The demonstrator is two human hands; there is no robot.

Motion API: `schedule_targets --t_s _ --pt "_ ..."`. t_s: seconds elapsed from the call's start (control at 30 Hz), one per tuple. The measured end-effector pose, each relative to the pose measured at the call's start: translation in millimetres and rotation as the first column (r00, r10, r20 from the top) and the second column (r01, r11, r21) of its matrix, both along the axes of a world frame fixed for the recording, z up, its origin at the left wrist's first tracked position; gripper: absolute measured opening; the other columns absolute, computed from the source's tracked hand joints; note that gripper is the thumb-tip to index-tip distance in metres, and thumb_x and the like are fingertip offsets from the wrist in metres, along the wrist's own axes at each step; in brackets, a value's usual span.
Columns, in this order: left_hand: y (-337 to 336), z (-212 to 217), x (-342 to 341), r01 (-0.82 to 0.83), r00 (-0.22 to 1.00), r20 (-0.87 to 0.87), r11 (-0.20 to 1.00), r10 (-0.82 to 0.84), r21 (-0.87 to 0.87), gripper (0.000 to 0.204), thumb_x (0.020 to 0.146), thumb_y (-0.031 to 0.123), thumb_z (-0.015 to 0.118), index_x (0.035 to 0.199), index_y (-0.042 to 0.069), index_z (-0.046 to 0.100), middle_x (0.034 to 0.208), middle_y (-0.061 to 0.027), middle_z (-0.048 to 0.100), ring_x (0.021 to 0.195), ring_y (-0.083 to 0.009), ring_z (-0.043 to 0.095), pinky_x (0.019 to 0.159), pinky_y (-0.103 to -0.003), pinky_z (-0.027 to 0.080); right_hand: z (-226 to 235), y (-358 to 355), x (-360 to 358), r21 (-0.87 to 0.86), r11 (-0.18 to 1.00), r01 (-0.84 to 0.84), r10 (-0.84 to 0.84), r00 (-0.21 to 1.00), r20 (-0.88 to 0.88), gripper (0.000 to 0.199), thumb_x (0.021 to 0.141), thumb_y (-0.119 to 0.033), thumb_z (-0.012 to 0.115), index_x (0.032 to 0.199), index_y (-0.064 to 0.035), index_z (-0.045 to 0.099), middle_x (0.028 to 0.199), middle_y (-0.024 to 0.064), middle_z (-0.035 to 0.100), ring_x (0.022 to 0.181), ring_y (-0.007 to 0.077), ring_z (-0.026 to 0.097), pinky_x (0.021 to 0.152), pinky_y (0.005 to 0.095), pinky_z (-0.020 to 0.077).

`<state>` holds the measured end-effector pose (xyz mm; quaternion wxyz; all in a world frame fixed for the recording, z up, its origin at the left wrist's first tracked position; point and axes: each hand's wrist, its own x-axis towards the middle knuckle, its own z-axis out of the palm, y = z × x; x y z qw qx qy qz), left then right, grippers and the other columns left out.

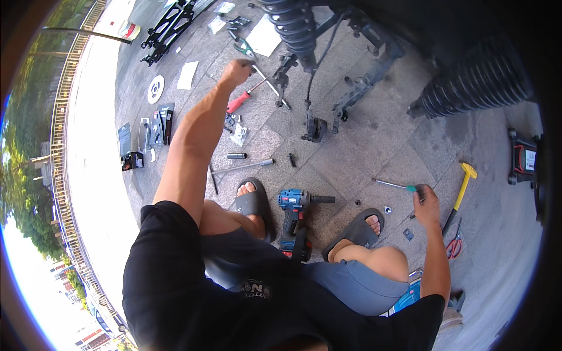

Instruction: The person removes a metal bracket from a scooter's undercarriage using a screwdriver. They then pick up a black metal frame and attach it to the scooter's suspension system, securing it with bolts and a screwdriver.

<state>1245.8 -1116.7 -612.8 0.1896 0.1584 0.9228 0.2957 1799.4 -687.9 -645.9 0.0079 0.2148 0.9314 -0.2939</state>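
My left hand [239, 71] is closed around the upper end of a thin silver rod-like tool [269, 83], which slants down to the right beside hanging dark metal parts [284, 79]. The kind of tool is hard to tell. A red-handled screwdriver [239, 103] lies just below it, and green-handled pliers [243, 49] rest close above that hand. On the right, my right hand [427, 206] has its fingers closed on the handle of a green-handled screwdriver [398, 185]. Its shaft points left, and my fingers hide part of the handle.
Between my feet stands a blue cordless impact wrench [293, 202]. A socket [236, 156] and a long silver bar [244, 166] lie ahead of it. A yellow-headed hammer [461, 190] and red-handled pliers [454, 247] lie at right. Large black coil springs [480, 88] overhang the far right.
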Motion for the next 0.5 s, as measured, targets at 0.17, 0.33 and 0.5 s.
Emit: schedule_targets --t_s 0.17,0.33,0.5 --pt "-84 -59 31 0.084 0.994 -0.021 0.853 -0.111 -0.515 0.043 0.081 0.036 0.065 0.117 0.012 0.065 0.103 -0.0186 0.068 0.098 -0.0366 0.065 0.086 -0.043 0.052 61 -87 -110 -0.143 0.885 -0.444 0.455 0.889 0.055 0.023 0.08 -0.014 0.066 0.099 -0.0014 0.061 0.091 0.0179 0.063 0.087 0.0354 0.062 0.076 0.0427 0.0493" --pt "-99 -116 48 -0.03 0.95 -0.282 0.86 -0.134 -0.509 0.037 0.082 0.028 0.066 0.114 0.011 0.061 0.119 -0.0162 0.055 0.116 -0.0393 0.05 0.091 -0.052 0.045 93 -173 -179 -0.202 0.6 -0.774 0.8 0.577 0.166 0.026 0.08 -0.023 0.067 0.098 -0.0048 0.062 0.094 0.0181 0.063 0.095 0.0373 0.061 0.082 0.0458 0.049" --pt "-93 -106 54 0.017 0.925 -0.348 0.935 -0.149 -0.355 0.029 0.082 0.021 0.064 0.106 0.005 0.061 0.106 -0.0174 0.058 0.103 -0.0386 0.055 0.084 -0.049 0.046 56 -248 -240 -0.362 0.708 -0.606 0.674 0.733 0.092 0.033 0.084 -0.029 0.063 0.103 -0.0024 0.061 0.094 0.022 0.066 0.089 0.0424 0.063 0.079 0.049 0.0504"
